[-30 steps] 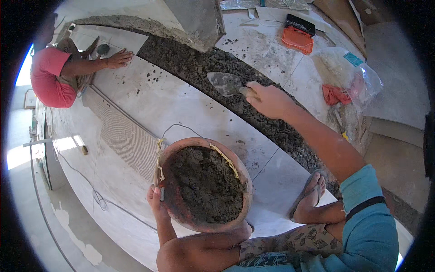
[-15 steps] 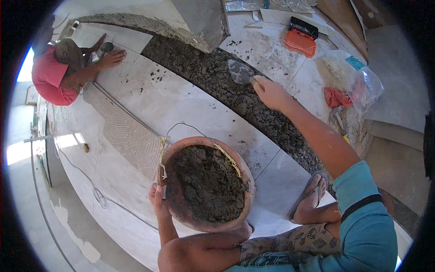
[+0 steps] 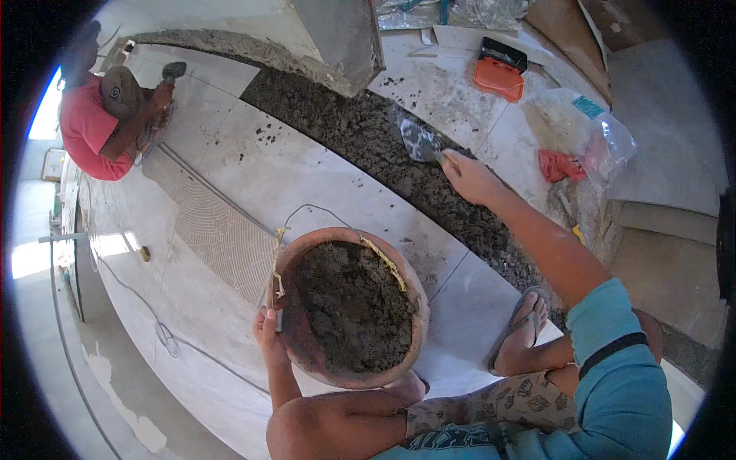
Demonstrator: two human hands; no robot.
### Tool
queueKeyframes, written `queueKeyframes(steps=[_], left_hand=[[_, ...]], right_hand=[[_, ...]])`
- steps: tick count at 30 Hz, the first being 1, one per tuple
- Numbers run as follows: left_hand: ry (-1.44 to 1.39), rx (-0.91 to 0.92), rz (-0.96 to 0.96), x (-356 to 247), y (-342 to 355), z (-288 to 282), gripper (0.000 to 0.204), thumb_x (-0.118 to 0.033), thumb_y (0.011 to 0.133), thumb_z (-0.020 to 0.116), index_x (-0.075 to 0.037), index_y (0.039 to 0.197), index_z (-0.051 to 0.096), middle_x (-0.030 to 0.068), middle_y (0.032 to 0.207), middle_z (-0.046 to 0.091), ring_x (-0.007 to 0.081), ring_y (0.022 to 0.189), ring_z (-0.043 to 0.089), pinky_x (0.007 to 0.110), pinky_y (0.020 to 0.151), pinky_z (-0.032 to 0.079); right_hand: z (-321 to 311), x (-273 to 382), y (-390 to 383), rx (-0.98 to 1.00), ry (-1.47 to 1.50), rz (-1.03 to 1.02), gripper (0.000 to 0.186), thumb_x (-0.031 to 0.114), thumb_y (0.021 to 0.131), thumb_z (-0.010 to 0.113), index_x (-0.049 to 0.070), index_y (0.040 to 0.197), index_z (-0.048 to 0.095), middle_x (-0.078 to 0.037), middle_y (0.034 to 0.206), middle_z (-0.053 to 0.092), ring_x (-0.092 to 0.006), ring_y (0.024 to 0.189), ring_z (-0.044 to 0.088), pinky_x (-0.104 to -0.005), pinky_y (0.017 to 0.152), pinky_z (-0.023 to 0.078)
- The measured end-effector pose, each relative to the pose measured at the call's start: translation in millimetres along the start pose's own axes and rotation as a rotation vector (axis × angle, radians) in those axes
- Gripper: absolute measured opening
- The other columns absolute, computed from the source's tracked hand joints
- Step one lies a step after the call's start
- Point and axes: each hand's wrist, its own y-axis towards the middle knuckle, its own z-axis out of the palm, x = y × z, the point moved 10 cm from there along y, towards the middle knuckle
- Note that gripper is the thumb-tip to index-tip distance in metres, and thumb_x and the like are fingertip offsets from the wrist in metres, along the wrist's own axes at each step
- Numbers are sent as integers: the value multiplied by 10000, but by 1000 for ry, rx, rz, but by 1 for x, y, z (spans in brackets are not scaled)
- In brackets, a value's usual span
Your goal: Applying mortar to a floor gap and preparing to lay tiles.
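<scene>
My right hand (image 3: pixel 469 178) is closed round the handle of a pointing trowel (image 3: pixel 422 144). Its wet grey blade is over the strip of dark mortar (image 3: pixel 360 134) between the pale tiles. A round, reddish-brown bucket (image 3: pixel 422 307) of dark mortar mix (image 3: pixel 356 303) stands in front of me, with a thin wire handle and yellow ties at its rim. At the bucket's left edge, my left hand (image 3: pixel 270 331) is closed on its side, thumb upward; part of the grip is hidden.
At the far left, a crouching co-worker (image 3: pixel 96 126) holds a dark-headed mallet (image 3: pixel 174 70). Combed adhesive (image 3: pixel 215 222) lies beside a long straight bar. On the right are an orange and black case (image 3: pixel 500 73), a clear plastic bag (image 3: pixel 590 126) and a red cloth (image 3: pixel 560 165). A cord (image 3: pixel 165 333) crosses the left floor.
My right hand and the trowel have shifted slightly right and nearer, and the blade has turned. The co-worker's hands have left the tile, and the mallet is raised. My left hand stays put.
</scene>
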Motion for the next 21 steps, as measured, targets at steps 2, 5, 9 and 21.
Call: queueKeyframes(steps=[2,5,9,21], left_hand=[[12,7,11,6,2,-3,215,-260,926,633,-57,878,580,46,891,652,94,736,580,256,679,483],[-28,28,12,-1,-2,-17,215,-253,929,628,-40,916,598,56,926,656,103,772,589,267,712,491],[-10,34,-5,-3,-2,7,213,-251,932,624,-43,908,592,58,928,657,107,785,597,268,722,495],[31,-31,5,-5,-3,10,231,-279,916,647,-54,898,601,49,900,661,105,750,596,257,694,489]], right_hand=[[-20,-3,-6,0,-52,-42,476,369,978,475,88,1361,503,-256,1041,670,-421,954,657,-490,838,519],[-43,45,-18,320,113,278,467,384,939,535,105,1313,558,-221,1011,684,-392,904,665,-450,788,531],[-93,32,12,-245,-118,-192,468,283,887,594,151,1332,536,-204,980,676,-398,919,647,-475,802,513],[-22,46,29,-188,-239,-123,436,190,895,529,162,1330,523,-227,934,668,-407,891,644,-534,770,508]])
